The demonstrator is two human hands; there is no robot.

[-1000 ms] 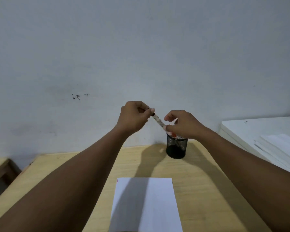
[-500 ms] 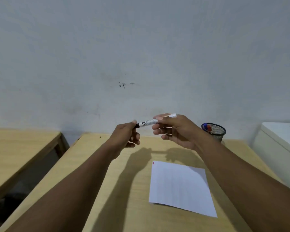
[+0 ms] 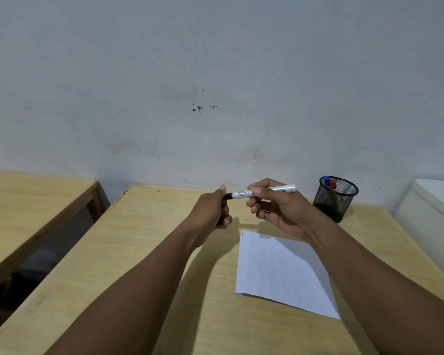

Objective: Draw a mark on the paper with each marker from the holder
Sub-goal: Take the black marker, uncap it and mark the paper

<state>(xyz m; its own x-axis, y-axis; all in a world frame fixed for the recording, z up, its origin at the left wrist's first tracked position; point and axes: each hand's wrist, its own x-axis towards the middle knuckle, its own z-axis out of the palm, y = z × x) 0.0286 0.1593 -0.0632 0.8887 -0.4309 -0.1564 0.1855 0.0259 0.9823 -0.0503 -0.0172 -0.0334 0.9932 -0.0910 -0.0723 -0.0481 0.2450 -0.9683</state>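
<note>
A white marker (image 3: 272, 190) with a black cap lies level in the air above the wooden table (image 3: 144, 252). My right hand (image 3: 277, 208) grips its white barrel. My left hand (image 3: 213, 211) pinches the black cap at the marker's left end. A white sheet of paper (image 3: 280, 270) lies on the table below my right hand, with a small red mark at its top left corner. The black mesh holder (image 3: 335, 198) stands at the back right, with a blue marker (image 3: 326, 181) and a red marker (image 3: 333, 183) in it.
A second wooden table (image 3: 28, 201) stands to the left across a gap. A white cabinet (image 3: 431, 208) sits at the right edge. The grey wall runs right behind the table.
The view has swung left and down. Both hands carried the marker away from the holder, down and to the left, and turned it level; the holder now stands apart at the right.
</note>
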